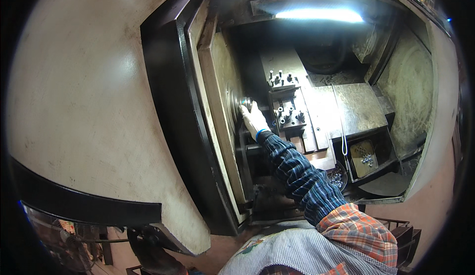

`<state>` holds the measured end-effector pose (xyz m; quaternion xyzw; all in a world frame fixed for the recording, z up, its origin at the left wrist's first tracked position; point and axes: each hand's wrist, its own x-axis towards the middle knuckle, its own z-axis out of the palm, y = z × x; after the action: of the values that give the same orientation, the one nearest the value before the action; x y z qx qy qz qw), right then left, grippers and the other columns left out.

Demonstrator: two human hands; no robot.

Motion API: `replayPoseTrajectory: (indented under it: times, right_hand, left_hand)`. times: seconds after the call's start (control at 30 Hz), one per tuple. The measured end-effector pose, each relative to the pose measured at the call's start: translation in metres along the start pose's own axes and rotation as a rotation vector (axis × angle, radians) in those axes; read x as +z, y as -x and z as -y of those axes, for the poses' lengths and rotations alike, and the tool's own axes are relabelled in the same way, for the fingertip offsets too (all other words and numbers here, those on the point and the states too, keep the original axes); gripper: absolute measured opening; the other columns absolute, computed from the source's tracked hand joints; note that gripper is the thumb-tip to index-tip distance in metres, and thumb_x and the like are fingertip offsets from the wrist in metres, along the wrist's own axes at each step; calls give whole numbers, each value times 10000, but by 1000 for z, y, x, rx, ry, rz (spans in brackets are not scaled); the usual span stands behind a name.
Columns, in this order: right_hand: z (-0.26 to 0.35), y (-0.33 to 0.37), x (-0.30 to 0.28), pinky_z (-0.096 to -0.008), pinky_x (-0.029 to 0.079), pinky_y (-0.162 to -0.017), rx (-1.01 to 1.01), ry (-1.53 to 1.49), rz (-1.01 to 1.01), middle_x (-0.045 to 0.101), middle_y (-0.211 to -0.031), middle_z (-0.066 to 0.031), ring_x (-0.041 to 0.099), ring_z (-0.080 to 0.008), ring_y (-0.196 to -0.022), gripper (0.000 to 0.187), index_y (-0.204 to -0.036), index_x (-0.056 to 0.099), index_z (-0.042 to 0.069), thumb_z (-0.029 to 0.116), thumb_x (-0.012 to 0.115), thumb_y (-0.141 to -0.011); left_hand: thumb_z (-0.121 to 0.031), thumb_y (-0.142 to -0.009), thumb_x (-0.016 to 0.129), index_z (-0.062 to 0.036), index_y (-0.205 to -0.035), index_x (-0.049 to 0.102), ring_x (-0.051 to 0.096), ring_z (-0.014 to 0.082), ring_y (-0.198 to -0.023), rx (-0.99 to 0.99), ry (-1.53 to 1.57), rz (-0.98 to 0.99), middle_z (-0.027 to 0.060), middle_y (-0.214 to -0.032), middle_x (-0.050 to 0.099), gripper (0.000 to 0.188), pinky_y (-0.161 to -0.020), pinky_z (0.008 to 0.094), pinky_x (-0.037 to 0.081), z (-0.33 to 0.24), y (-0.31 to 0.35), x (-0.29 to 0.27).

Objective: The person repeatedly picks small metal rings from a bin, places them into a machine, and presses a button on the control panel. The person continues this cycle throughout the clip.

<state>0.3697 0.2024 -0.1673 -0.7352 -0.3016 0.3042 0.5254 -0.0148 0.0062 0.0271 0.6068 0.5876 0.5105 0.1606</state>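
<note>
My right hand [255, 120], in a white glove with a blue cuff edge, reaches into the lathe. Its fingers close around a small round metal part [246, 101] at the centre of the spindle face [231, 104]; the palm and glove hide some of that part. Right beside the hand stand two tool holder blocks with upright bolts, the nearer block [293, 118] and the farther block [284, 81], both on the metal cross slide [310, 121]. My left hand is out of sight.
A lit tube lamp [319, 15] shines at the back of the enclosure. To the right are a metal cover [354, 109], a hanging white loop [345, 149] and a tray [355, 151] of small metal pieces. A round container [336, 178] holds more pieces. The black door edge [183, 112] stands left.
</note>
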Motion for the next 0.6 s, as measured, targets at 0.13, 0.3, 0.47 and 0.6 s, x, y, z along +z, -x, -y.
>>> replayPoseTrajectory:
  times: [0.13, 0.3, 0.47, 0.6]
  right_hand:
    - [-5, -4, 3, -423, 422, -1032, -9, 43, -11, 557, -1321, -296, 536, -407, -1243, 823, -1497, 267, -36, 516, 523, -941]
    - [3, 0, -3, -422, 432, -1024, -25, 74, 13, 556, -1322, -298, 547, -402, -1238, 817, -1495, 267, -31, 516, 518, -943]
    - [21, 14, -22, -407, 339, -1132, 103, 130, 161, 391, -1498, -279, 418, -366, -1381, 902, -1548, 150, -2, 571, 501, -946]
    - [14, 51, -36, -423, 413, -1056, 179, -5, 206, 526, -1387, -265, 562, -370, -1239, 971, -1554, 60, -1, 628, 460, -933]
  left_hand:
    - [-325, -1056, 334, -41, -1480, 304, 540, 316, -1247, -210, 145, 172, 192, -1401, 450, 512, -1041, 408, 477, 20, -7, -9]
    - [-167, -1033, 424, 45, -1401, 477, 572, 299, -1231, 94, 7, -52, 188, -1383, 548, 428, -992, 343, 497, 61, 30, 3]
    - [-136, -1023, 444, 56, -1417, 448, 600, 324, -1198, 333, -92, 88, 220, -1387, 542, 438, -927, 357, 543, 60, 35, -7]
    - [-153, -1041, 425, 58, -1400, 468, 627, 301, -1152, 440, -125, 39, 214, -1322, 593, 419, -911, 347, 548, 49, 27, -2]
